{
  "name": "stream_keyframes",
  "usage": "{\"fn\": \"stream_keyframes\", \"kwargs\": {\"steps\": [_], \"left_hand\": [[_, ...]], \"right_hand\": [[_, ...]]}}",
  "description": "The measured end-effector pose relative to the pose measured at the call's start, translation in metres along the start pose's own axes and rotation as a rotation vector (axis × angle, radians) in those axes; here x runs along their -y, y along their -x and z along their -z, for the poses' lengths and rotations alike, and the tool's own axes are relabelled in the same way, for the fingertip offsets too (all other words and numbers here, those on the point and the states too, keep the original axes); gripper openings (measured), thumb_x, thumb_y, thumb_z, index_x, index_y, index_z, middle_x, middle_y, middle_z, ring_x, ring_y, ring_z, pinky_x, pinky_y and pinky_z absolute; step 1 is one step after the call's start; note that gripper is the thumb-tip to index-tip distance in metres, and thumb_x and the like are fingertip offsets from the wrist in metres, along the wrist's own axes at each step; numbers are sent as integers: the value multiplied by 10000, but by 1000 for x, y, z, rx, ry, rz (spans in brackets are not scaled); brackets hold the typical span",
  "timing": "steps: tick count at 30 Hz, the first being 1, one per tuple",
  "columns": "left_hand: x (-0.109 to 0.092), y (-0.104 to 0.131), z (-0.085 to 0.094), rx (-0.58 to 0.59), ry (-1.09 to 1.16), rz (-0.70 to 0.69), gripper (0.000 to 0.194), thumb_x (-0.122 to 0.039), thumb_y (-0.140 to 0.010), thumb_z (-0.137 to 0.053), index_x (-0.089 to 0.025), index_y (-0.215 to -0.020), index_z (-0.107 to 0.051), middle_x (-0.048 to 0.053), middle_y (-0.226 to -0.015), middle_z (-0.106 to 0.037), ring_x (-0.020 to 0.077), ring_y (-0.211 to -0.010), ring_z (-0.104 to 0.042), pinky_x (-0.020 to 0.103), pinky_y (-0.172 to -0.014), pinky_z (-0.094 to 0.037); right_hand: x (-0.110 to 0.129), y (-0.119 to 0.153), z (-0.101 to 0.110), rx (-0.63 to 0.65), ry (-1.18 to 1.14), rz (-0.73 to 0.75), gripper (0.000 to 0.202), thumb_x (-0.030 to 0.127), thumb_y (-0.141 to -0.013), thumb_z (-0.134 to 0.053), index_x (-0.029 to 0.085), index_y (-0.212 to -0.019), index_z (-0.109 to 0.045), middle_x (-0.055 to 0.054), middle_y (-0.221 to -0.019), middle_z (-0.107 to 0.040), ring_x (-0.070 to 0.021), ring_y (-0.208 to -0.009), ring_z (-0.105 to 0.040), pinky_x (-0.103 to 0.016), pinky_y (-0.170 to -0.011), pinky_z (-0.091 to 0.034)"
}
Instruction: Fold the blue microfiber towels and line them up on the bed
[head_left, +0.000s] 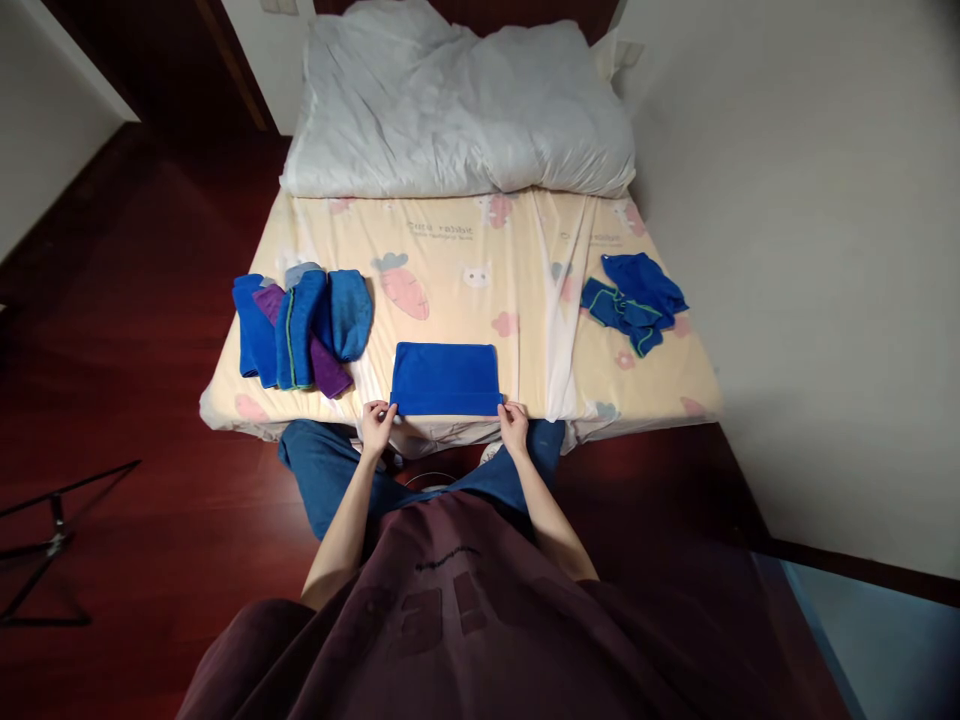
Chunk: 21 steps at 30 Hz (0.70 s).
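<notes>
A blue towel [445,372] lies flat on the near edge of the bed, in the shape of a rectangle with a narrow folded strip along its near side. My left hand [376,428] pinches the towel's near left corner. At the near right corner, my right hand [514,426] has the cloth between thumb and fingers. To the left is a pile of blue and purple towels [300,325], one edged in green. Crumpled blue cloths [636,300] with green edging lie on the right.
The bed [450,290] has a yellowish sheet with carrot prints. A bulky white quilt [457,110] covers its far end. A wall [810,250] runs along the right, and black stand legs [56,540] are on the floor at left.
</notes>
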<state>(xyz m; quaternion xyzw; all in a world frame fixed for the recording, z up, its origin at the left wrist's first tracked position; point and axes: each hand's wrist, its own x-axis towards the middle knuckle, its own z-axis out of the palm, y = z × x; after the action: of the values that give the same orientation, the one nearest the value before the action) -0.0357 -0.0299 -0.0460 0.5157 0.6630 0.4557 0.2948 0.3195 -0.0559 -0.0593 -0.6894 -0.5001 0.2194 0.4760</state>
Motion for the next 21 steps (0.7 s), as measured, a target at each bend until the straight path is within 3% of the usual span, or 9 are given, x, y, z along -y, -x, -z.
{"fn": "stream_keyframes", "kwargs": {"steps": [4,7,9,15,21], "left_hand": [[-4,3,4,-37,-72,-57,258,-475,-863,-668,-225,-923,-653,78,-1027,-611,246,-1001,-631,406,-946,-526],[-11,11,9,-78,-115,-148,331,-425,-894,-637,-216,-1151,-631,120,-1196,-603,265,-1124,-607,436,-1010,-508],[-17,17,12,-24,-141,-240,368,-397,-926,-596,-218,-1246,-614,143,-1342,-570,283,-1271,-552,465,-1100,-457],[-27,16,12,378,-291,-419,501,-230,-885,-570,-240,-1385,-592,95,-1568,-468,318,-1486,-371,558,-1205,-353],[-25,-1,1,398,-364,-423,640,-79,-793,-524,-233,-1411,-593,88,-1550,-500,312,-1490,-381,543,-1232,-312]], "right_hand": [[6,4,0,-36,-32,-52,399,521,-895,-583,160,-1055,-640,-151,-1017,-706,-249,-909,-681,-409,-859,-570],[19,14,1,-166,31,-21,364,404,-936,-522,152,-1183,-614,-171,-1114,-692,-261,-1001,-672,-446,-936,-550],[30,23,0,-209,79,53,351,337,-962,-470,163,-1226,-622,-176,-1199,-673,-269,-1117,-644,-470,-1020,-514],[51,32,-7,176,209,297,487,209,-950,-457,204,-1426,-564,-123,-1479,-571,-256,-1418,-483,-497,-1196,-381],[38,20,-11,218,310,280,574,127,-896,-451,182,-1460,-540,-113,-1523,-540,-256,-1460,-443,-517,-1201,-369]]}}
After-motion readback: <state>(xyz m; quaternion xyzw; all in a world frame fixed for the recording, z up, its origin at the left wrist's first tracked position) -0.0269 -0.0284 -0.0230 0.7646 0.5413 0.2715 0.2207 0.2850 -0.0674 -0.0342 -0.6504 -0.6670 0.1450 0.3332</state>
